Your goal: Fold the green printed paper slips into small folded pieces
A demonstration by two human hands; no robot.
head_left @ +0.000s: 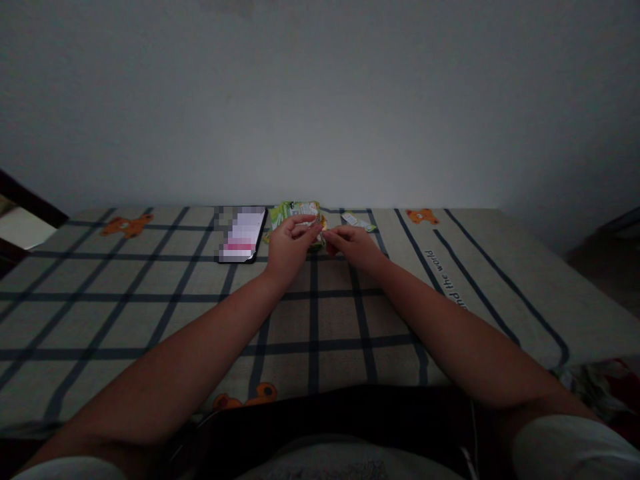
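Both my hands meet over a green printed plastic packet (284, 212) that lies near the wall side of the table. My left hand (291, 245) has its thumb and forefinger pinched together at the packet's right part. My right hand (353, 243) pinches just beside the left fingertips, its other fingers curled. Something small and pale shows between the fingertips, too small and dim to name. Behind my right hand lies a small torn piece of green and white wrapper (359, 221).
A phone (243, 235) with a lit, blurred screen lies left of the packet. The checked tablecloth (335, 320) has bear prints and lettering. A pale wall (320, 107) rises behind the table. Part of a dark chair (30, 200) stands at the left edge.
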